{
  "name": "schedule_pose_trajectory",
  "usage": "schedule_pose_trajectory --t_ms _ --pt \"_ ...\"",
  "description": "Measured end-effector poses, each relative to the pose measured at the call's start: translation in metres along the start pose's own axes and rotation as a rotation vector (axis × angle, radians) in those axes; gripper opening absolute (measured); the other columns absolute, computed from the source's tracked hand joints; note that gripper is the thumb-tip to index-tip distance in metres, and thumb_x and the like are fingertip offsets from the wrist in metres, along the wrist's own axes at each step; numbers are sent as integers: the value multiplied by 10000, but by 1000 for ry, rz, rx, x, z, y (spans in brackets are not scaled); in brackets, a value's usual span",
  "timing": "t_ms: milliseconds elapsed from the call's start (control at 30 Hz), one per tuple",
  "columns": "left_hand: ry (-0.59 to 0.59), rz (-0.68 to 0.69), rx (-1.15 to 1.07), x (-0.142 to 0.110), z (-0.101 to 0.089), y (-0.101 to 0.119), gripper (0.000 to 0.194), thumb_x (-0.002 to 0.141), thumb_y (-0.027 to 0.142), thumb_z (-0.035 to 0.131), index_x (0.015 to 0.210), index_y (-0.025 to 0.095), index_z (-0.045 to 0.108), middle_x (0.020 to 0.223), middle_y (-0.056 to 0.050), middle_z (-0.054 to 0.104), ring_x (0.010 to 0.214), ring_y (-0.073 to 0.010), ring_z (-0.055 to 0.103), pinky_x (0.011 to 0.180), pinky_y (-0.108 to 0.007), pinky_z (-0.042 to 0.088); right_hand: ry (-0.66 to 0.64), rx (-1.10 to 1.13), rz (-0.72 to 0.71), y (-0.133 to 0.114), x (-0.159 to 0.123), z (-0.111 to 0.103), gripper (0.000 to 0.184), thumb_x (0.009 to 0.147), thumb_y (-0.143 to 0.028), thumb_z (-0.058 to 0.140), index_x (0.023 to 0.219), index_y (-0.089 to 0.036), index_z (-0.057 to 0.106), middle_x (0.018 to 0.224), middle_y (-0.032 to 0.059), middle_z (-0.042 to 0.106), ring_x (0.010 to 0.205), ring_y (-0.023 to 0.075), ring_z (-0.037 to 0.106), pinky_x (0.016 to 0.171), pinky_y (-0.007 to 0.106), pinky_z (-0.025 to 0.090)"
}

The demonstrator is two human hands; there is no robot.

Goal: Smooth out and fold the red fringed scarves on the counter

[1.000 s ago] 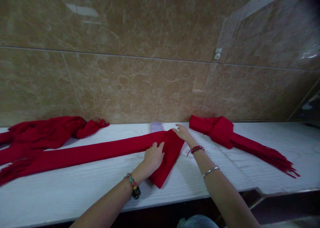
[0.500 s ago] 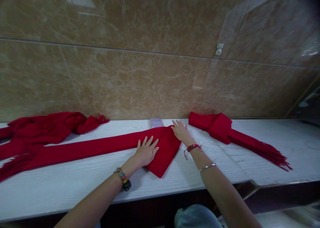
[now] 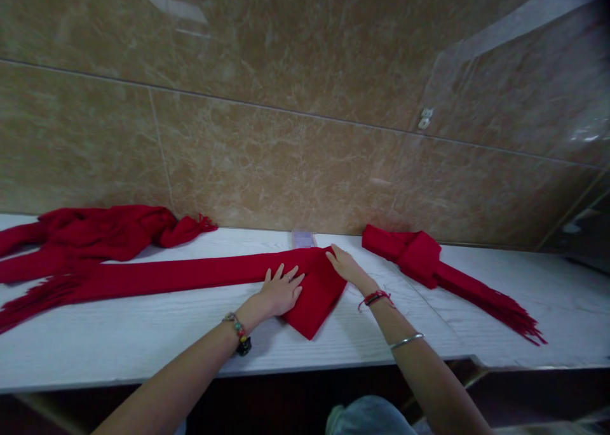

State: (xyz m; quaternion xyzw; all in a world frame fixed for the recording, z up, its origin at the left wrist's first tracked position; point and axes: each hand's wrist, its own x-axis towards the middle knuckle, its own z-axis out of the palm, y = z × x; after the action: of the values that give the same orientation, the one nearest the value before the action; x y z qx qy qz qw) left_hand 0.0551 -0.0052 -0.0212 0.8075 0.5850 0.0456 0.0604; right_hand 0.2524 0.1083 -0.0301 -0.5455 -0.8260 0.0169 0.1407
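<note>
A long red scarf (image 3: 181, 274) lies stretched along the white counter (image 3: 143, 340), its right end folded over into a slanted flap (image 3: 317, 292). My left hand (image 3: 281, 292) lies flat on the scarf just left of the fold, fingers spread. My right hand (image 3: 345, 267) rests with outstretched fingers on the fold's upper right edge. Both wrists carry bracelets.
A crumpled red scarf (image 3: 100, 232) lies at the back left against the brown marble wall (image 3: 286, 155). A folded, knotted red scarf with a fringe (image 3: 429, 260) lies to the right. A small pale purple box (image 3: 304, 239) stands by the wall behind the fold.
My left hand has gone from curled on the fold to flat with fingers spread. My right hand has stayed at the fold's upper edge. The view has shifted a little.
</note>
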Motion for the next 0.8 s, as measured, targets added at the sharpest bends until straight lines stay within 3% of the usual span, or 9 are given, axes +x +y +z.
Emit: schedule_pose_trajectory --t_ms 133,267,400,533,667,800 --pt "3 14 -28 -2 0 -1 473 900 373 244 1360 266 281 1435 -53 252 1307 -340 163 988 -606 164 15 -19 2 -1 0 5 543 897 -377 326 1297 -10 333 1372 236 306 1297 273 236 1026 438 229" --pt "-4 14 -47 -4 1 -4 479 902 378 244 1365 257 268 1436 -55 249 1310 -337 150 991 -603 163 -15 -6 -20 -2 0 14 474 854 -352 439 1212 -42 460 1310 220 412 1253 262 332 1010 404 275" --pt "22 27 -45 -3 1 -6 484 891 373 281 1348 219 315 1422 -72 284 1296 -360 180 982 -609 181 27 21 -7 14 7 -9 368 869 -240 380 1203 -134 492 1238 132 516 1187 197 429 995 358 314" --pt "114 57 -80 3 -5 6 431 876 351 340 1223 144 488 1298 -149 444 1215 -301 371 972 -479 314 64 19 1 34 11 -36 403 846 -169 337 1217 -190 494 1172 100 568 1174 208 440 1001 428 299" --pt "160 8 -88 10 -11 22 423 847 390 406 1153 134 545 1200 -163 518 1127 -286 460 916 -436 382 -11 42 -142 38 21 -38 381 806 -137 384 1130 -206 572 1145 71 588 1165 192 444 1007 398 299" --pt "177 -38 -41 14 -9 19 497 858 433 378 1282 179 424 1383 -134 344 1282 -318 251 1008 -528 211 -194 90 -340 38 45 -34 269 761 -142 483 947 -228 657 1025 27 645 1028 158 537 954 323 361"
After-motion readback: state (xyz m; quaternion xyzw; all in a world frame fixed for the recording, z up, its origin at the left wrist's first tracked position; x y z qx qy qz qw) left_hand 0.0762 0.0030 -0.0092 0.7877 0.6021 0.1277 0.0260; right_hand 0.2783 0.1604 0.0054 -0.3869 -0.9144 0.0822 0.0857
